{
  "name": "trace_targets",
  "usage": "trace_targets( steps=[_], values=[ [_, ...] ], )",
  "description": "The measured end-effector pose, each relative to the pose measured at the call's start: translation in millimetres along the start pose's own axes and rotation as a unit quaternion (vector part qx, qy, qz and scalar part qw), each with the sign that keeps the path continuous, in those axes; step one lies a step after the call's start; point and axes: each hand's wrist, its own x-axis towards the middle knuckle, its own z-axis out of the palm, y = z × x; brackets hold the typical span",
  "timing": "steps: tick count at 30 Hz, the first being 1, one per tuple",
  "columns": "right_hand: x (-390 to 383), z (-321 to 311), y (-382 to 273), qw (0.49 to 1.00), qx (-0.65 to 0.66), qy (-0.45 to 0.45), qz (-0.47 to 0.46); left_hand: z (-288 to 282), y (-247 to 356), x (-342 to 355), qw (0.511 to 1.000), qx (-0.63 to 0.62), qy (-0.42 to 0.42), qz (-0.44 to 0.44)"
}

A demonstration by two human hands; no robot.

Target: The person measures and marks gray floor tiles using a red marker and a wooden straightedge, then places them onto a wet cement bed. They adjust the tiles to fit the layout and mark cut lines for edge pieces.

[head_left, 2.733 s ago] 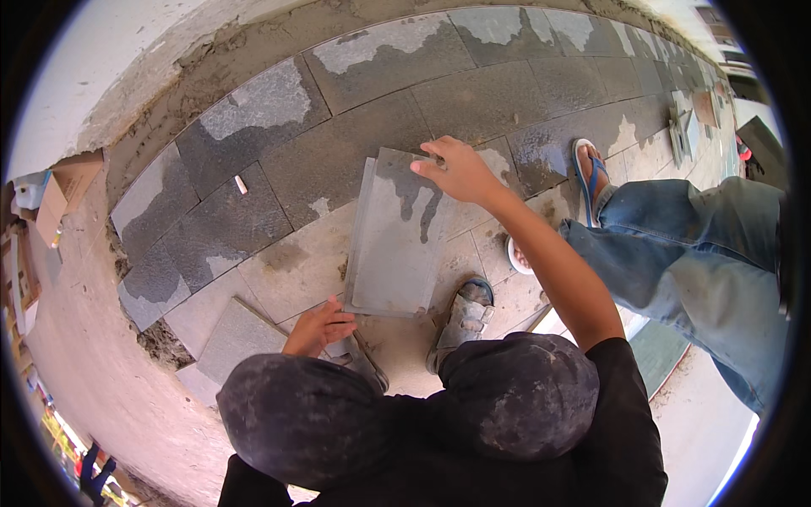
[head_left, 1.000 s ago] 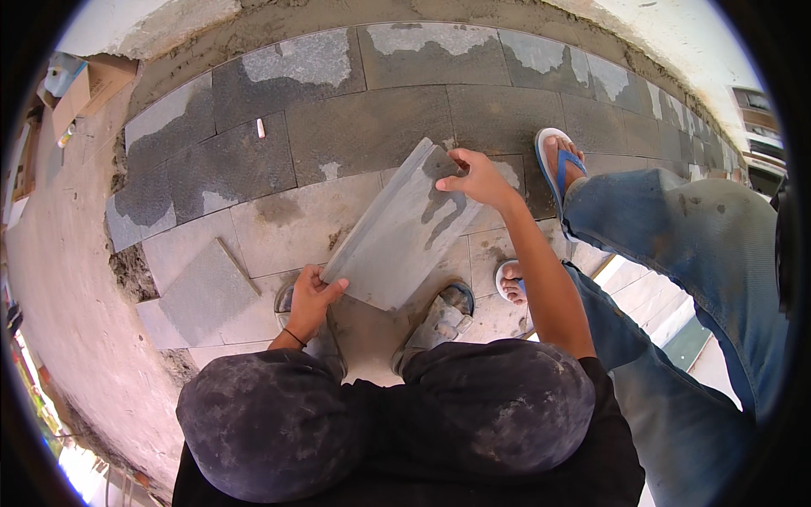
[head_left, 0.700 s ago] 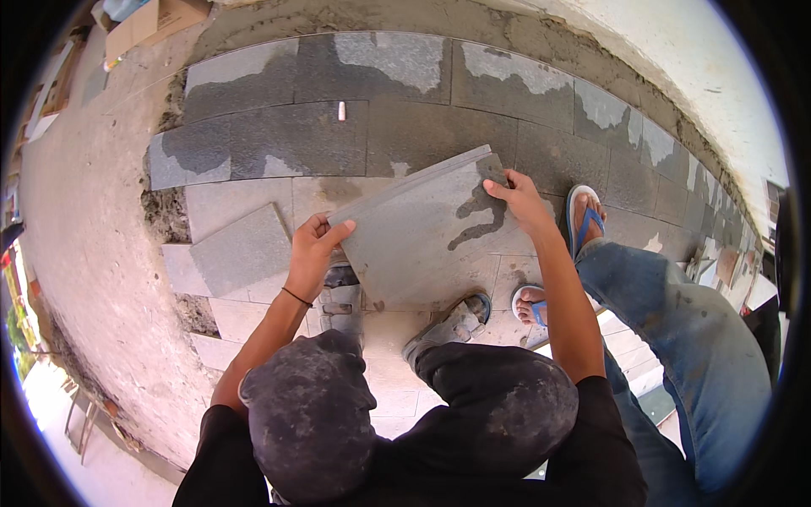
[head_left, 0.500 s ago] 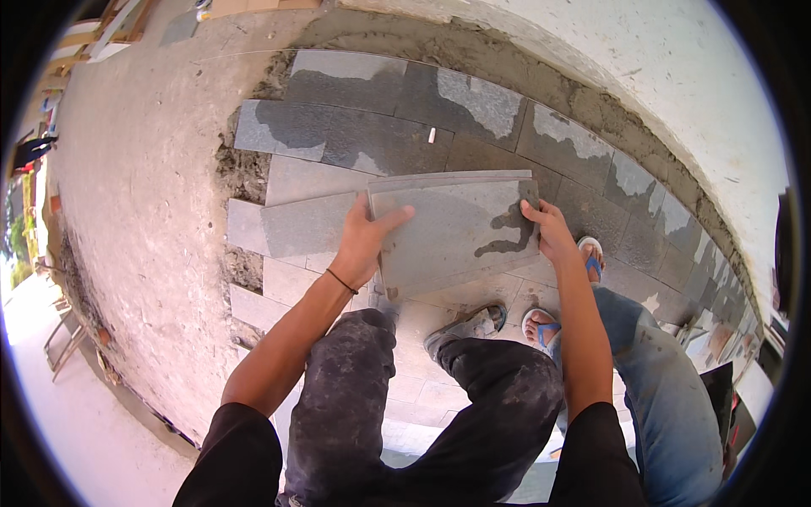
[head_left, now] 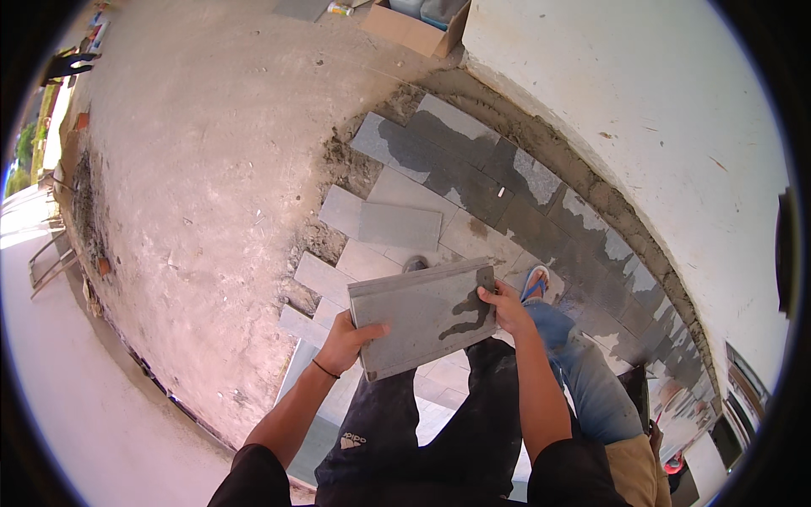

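My left hand [head_left: 342, 343] and my right hand [head_left: 508, 309] grip opposite ends of what looks like a short stack of grey floor tiles [head_left: 414, 314]. Both thumbs lie on the upper face, and the fingers are hidden beneath. A dark wet patch marks the face near my right thumb. The stack hangs tilted in front of my knees, above the floor. Beyond it, a loose grey tile [head_left: 400, 228] rests on top of the paved tiles [head_left: 553, 232], some of which are dark with water.
Another person stands close on my right, in blue jeans [head_left: 583, 372] and a blue-strapped flip-flop [head_left: 537, 284]. A white wall [head_left: 625, 93] runs along the right. Rough concrete [head_left: 211, 169] spreads left of the tiles' stepped edge. An open cardboard box [head_left: 410, 29] stands at the far end.
My view has turned, and the paving now slants away to the right. The held tiles have come back toward my legs, off the paving's middle. Both hands keep their grip.
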Motion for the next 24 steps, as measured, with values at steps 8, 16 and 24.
trace_targets(
  steps=[8,16,24],
  values=[
    [-12,123,-87,0.956,-0.238,0.044,-0.164,-64,105,-142,0.973,0.091,0.169,0.132],
    [-101,149,-119,0.932,-0.213,0.255,-0.145,-149,286,-225,0.88,0.268,0.31,0.239],
    [6,400,-10,0.956,-0.102,0.153,0.228,-289,422,-115,0.849,0.314,0.275,0.325]
  ],
)
